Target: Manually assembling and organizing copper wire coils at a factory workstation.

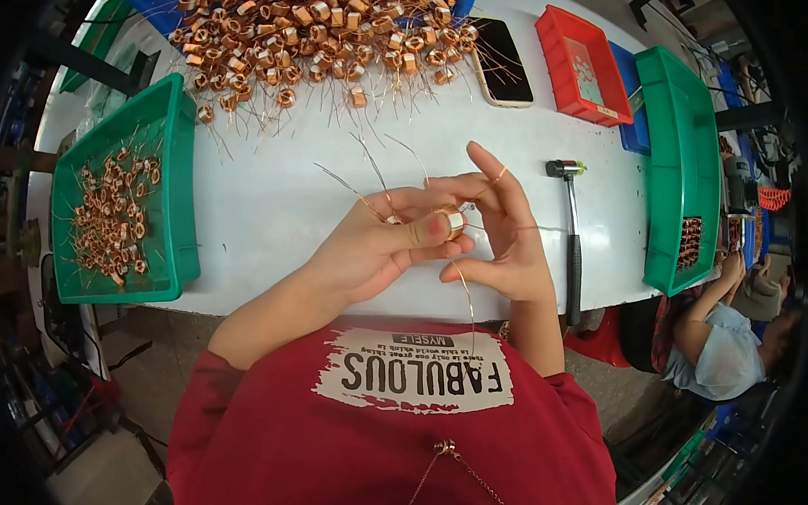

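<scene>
Coil (454,220) — small, copper-wound, long-leaded

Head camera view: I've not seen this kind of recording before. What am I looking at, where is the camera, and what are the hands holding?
The camera sits on a person's head and looks down, so the forearms enter from below and the wide lens bends straight edges. There is no machine, only two bare hands. The left hand pinches a small copper wire coil at its thumb tip, while the right hand handles the coil's thin wire leads. On the white table lie a heap of similar coils at the far edge, a green tray on the left with more coils, a phone, a red bin, a small hammer and another green tray on the right. Another person sits at lower right.
</scene>
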{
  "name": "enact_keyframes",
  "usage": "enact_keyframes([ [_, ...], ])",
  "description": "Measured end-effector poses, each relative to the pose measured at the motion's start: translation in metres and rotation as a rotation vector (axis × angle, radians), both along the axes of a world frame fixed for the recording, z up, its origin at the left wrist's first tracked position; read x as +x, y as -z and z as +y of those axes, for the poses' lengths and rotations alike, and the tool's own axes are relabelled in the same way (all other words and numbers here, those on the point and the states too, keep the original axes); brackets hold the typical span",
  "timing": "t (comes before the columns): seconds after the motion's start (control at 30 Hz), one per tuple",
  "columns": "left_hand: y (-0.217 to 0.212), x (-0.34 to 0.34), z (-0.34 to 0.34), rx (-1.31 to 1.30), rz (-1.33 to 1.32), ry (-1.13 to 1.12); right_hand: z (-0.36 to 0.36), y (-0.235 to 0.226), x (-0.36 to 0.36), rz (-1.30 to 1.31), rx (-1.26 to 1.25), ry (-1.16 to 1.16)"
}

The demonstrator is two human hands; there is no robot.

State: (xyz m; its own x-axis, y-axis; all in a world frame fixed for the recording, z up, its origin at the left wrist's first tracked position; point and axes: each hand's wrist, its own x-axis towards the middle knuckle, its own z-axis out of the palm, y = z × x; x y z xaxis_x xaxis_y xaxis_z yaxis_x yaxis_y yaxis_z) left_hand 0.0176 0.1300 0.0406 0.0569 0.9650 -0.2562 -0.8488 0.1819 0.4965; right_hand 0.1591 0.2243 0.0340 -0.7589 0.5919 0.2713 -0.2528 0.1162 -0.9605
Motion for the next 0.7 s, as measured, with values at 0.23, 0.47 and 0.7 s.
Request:
enact_keyframes([
  [0.23, -0.002, 0.005, 0.002, -0.024, 0.053, 0.045, -0.003, -0.009, -0.008, 0.103, -0.099, -0.011],
  [0.47, -0.009, 0.013, 0.002, -0.06, -0.003, -0.028, -0.009, 0.002, -0.012, 0.285, -0.534, 0.085],
  [0.7, -0.014, 0.008, -0.003, -0.019, 0.25, -0.046, -0.003, 0.003, -0.011, 0.157, -0.134, -0.036],
])
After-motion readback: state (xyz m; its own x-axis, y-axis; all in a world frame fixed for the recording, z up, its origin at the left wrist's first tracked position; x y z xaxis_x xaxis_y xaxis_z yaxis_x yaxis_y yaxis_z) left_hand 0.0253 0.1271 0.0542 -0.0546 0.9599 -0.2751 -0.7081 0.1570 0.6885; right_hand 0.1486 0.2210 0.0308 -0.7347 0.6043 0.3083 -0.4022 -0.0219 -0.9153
